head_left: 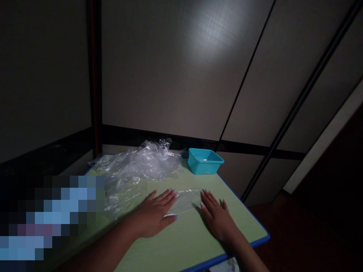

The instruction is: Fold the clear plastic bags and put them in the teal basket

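A clear plastic bag (186, 201) lies spread on the light green tabletop between my hands. My left hand (157, 213) rests flat over its left end, fingers stretched out and pointing right. At the other end, my right hand (217, 215) lies with its fingers extended and its fingertips at the bag's edge. Beyond my left hand is a loose heap of crumpled clear plastic bags (150, 160). A turquoise plastic basket (204, 167) stands past my right hand near the table's far right edge; what is inside cannot be made out.
The green table (167, 249) has a blue edge. Behind it rises a grey panelled wall or cabinet front (170, 75) with dark strips. Something white (225, 265) shows below the front edge. A pixelated patch hides the lower left. Dark floor lies to the right.
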{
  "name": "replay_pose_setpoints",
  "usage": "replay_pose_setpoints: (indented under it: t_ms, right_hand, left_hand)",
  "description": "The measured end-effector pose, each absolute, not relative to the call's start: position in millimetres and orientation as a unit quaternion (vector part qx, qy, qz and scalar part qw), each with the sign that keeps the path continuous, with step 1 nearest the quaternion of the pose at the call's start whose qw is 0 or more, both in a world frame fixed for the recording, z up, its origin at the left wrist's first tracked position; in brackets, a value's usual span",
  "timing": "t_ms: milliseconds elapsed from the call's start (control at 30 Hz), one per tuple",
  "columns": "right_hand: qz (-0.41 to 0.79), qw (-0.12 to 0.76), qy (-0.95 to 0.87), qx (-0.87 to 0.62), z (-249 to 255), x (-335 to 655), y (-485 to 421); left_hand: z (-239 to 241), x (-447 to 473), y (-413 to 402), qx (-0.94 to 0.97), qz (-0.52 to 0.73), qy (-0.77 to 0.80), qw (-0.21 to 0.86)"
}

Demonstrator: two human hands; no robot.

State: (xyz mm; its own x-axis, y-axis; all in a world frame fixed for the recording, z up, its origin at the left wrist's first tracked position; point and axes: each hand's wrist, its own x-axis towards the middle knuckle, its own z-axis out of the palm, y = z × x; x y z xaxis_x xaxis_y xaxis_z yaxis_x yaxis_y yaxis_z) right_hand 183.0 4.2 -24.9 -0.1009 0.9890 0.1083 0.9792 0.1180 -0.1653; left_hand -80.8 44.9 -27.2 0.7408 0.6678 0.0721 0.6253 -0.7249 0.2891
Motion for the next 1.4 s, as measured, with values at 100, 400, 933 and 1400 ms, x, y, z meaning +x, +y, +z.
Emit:
replay_pose_setpoints:
  t_ms: [100, 400, 933, 1400]
  right_hand:
    - [-0.002, 0.117, -0.721, -0.683, -27.5, 186.3, 2.2]
    - [0.027, 0.119, -0.81, -0.574, -12.9, 176.4, -7.2]
    - [0.023, 0.089, -0.797, -0.597, -15.8, 169.0, -3.2]
    - [0.075, 0.054, -0.814, -0.573, -10.3, 142.4, 19.0]
  left_hand:
    - [-26.5, -80.9, 44.2, 0.927, 0.085, 0.346, 0.12]
    - [-21.7, -80.8, 40.3, 0.925, 0.089, 0.354, 0.109]
    - [-22.6, -80.8, 40.2, 0.925, 0.083, 0.349, 0.125]
    - [-19.6, -80.3, 39.2, 0.924, 0.072, 0.356, 0.122]
